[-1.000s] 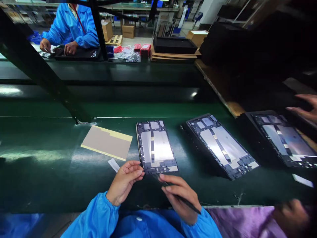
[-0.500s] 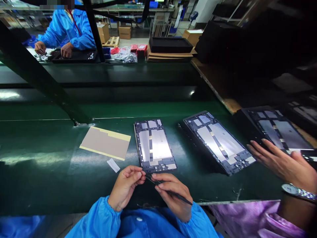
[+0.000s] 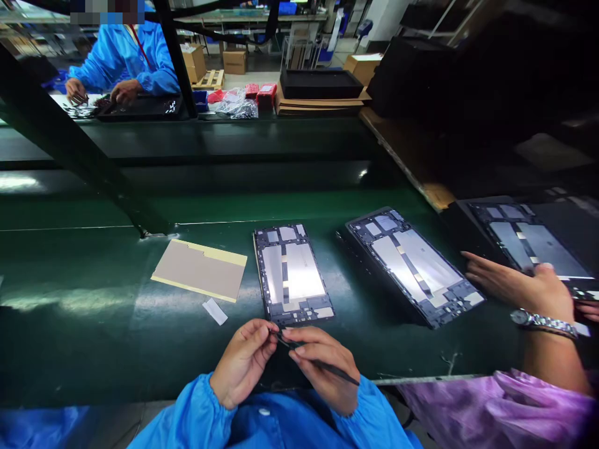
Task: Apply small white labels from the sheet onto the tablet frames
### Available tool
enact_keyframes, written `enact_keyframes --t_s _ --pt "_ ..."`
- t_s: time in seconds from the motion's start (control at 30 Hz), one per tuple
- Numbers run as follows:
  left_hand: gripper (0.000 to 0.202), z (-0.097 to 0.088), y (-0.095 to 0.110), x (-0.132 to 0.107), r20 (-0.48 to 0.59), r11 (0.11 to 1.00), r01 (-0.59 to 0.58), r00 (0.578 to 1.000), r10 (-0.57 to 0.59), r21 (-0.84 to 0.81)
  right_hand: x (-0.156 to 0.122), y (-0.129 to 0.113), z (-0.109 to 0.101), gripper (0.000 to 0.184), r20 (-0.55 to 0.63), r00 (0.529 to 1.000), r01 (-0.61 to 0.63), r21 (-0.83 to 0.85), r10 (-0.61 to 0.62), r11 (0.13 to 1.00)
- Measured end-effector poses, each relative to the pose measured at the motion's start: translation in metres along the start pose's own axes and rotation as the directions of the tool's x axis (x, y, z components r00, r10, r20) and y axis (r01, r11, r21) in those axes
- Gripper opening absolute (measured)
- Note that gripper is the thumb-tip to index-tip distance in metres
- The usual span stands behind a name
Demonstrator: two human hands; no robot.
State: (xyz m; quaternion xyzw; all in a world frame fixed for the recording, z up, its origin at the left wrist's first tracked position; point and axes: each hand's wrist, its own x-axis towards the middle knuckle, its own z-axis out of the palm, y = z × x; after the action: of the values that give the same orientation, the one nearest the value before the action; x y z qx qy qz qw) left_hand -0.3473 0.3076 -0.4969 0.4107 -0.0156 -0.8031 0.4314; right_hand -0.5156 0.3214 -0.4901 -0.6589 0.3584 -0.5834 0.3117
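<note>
My right hand [image 3: 325, 368] is closed round black tweezers [image 3: 337, 372], their tips pointing left. My left hand [image 3: 246, 365] pinches at those tips; whatever is between its thumb and finger is too small to make out. Just beyond both hands lies an opened tablet [image 3: 306, 268], its silvery metal plate, dark frame and a vertical ribbon cable showing. To its left rests a brownish-grey sheet [image 3: 199, 271] with yellow edges. A small white strip [image 3: 215, 312] is on the green bench close to that sheet's lower edge.
Right of me stands a pile topped by an opened tablet [image 3: 412, 265]. A co-worker's watch-wearing hand [image 3: 533, 290] reaches beside another tablet [image 3: 528, 237]. A black slanted post [image 3: 88, 143] rises at left. Across the bench, another person [image 3: 135, 56] works over a black tray [image 3: 150, 106].
My hands have shifted only slightly, still together at the tweezer tips. The co-worker's hand at right has drawn in and turned, near the far-right tablet.
</note>
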Motion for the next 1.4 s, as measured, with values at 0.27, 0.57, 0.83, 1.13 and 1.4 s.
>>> enact_keyframes --t_s 0.27,0.57,0.83,1.13,1.4 --pt "0.038 0.004 -0.007 0.002 -0.029 0.997 0.032 0.999 -0.034 -0.071 -0.004 0.005 0.001 0.024 0.013 0.999 0.046 -0.013 -0.045 0.999" --pt "0.019 -0.018 -0.007 0.008 0.405 0.326 -0.623 0.742 0.535 0.711 0.019 0.017 -0.055 0.024 0.071 0.981 -0.188 0.123 0.181 0.974" --pt "0.017 -0.023 -0.009 0.050 0.830 -0.501 -0.663 0.425 0.361 0.557 0.055 0.057 -0.082 0.012 0.536 0.775 -0.336 -0.099 0.335 0.937" --pt "0.017 -0.028 -0.010 0.053 0.813 -0.464 -0.667 0.469 0.347 0.583 0.047 0.067 -0.080 0.015 0.578 0.744 -0.346 -0.095 0.335 0.933" --pt "0.015 -0.025 -0.010 0.052 0.813 -0.458 -0.672 0.465 0.351 0.582 0.050 0.064 -0.078 0.022 0.590 0.754 -0.267 -0.126 0.288 0.955"
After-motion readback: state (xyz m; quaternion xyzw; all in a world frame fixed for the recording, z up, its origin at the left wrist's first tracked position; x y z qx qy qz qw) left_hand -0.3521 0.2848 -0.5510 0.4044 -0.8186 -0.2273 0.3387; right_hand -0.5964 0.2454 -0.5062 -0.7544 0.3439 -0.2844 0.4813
